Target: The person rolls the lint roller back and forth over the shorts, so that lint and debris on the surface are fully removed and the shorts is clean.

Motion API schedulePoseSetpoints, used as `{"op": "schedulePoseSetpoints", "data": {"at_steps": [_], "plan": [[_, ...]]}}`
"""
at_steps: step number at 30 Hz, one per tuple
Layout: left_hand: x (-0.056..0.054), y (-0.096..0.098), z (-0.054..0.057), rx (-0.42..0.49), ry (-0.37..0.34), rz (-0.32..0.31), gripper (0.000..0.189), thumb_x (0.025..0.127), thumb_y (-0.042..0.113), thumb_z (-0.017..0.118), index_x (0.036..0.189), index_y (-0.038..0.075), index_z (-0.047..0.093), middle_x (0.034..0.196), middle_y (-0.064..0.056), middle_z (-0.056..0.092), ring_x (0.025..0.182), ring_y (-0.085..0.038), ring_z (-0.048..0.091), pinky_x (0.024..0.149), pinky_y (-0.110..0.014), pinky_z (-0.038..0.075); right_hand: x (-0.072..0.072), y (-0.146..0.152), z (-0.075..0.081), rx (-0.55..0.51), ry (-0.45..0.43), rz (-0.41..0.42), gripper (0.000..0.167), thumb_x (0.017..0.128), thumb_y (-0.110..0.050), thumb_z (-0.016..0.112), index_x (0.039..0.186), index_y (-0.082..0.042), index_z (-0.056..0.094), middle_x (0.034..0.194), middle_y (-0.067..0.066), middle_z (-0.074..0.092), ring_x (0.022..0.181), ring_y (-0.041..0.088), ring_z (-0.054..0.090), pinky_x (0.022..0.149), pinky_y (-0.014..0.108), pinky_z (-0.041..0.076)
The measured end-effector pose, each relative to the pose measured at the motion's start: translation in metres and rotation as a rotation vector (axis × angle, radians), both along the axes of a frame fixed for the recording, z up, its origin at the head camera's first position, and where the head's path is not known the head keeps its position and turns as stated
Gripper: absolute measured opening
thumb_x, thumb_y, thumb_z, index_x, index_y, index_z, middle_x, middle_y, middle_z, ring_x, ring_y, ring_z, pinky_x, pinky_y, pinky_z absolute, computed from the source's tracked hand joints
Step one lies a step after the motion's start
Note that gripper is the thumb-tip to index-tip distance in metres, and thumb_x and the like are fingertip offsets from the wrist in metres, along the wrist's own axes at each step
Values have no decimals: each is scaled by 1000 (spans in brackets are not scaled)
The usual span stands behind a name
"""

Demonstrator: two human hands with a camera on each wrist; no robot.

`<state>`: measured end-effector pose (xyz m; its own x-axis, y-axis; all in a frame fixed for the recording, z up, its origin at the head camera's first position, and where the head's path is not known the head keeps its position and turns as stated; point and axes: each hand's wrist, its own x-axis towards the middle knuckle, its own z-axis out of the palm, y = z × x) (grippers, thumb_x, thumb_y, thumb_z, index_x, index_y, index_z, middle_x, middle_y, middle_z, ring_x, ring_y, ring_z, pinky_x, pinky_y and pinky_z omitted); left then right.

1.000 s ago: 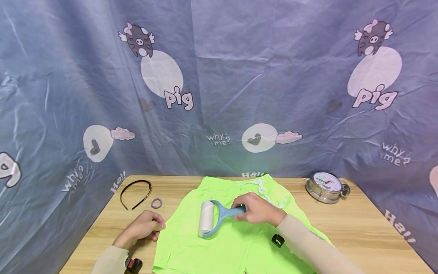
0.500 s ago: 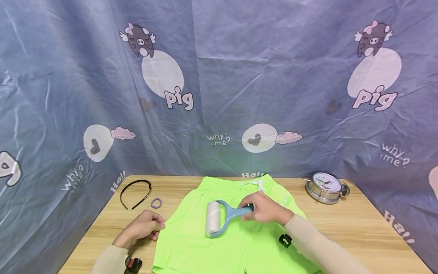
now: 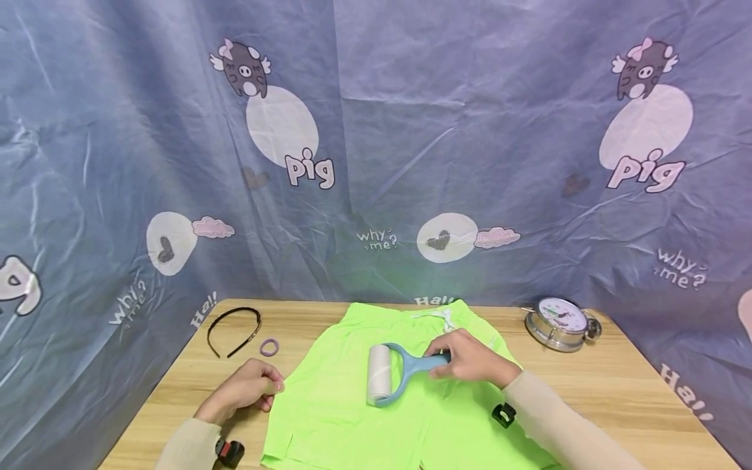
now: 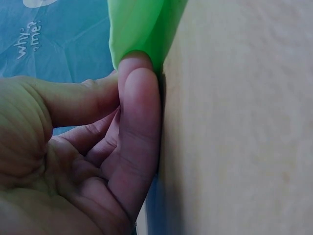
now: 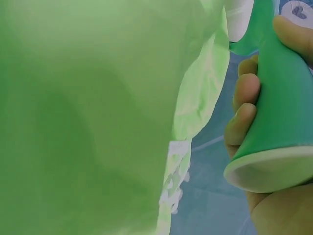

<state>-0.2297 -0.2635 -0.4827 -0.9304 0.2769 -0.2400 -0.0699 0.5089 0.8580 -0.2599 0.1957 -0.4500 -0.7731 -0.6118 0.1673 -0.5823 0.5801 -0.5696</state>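
Bright green shorts (image 3: 341, 418) lie spread on the table, with a white drawstring (image 3: 448, 318) at the waistband. My right hand (image 3: 470, 358) grips the blue handle of a lint roller (image 3: 378, 375), whose white roll rests on the middle of the shorts. In the right wrist view the fingers (image 5: 246, 90) wrap round that handle, which looks green there. At the left edge of the shorts my left hand (image 3: 247, 385) pinches the cloth. Thumb and fingertips meet on the green fabric (image 4: 139, 34) in the left wrist view.
A black headband (image 3: 234, 313) and a purple hair tie (image 3: 269, 347) lie at the back left of the wooden table (image 3: 640, 405). A round metal dial scale (image 3: 557, 329) stands at the back right. A printed curtain (image 3: 382, 163) hangs behind and along both sides.
My right hand has drawn the lint roller to the right across the shorts. The left hand keeps its pinch on the left edge of the cloth.
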Motion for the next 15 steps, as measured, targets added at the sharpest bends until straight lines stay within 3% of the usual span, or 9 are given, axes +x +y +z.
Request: {"op": "schedulePoseSetpoints", "data": {"at_steps": [15], "plan": [[0, 0, 0, 1, -5, 4, 16, 92, 5, 65, 101, -8, 66, 70, -4, 58, 56, -13, 57, 52, -25, 55, 10, 30, 0, -10, -34, -44, 20, 77, -14, 86, 90, -27, 77, 68, -15, 61, 56, -3, 44, 55, 18, 42]]}}
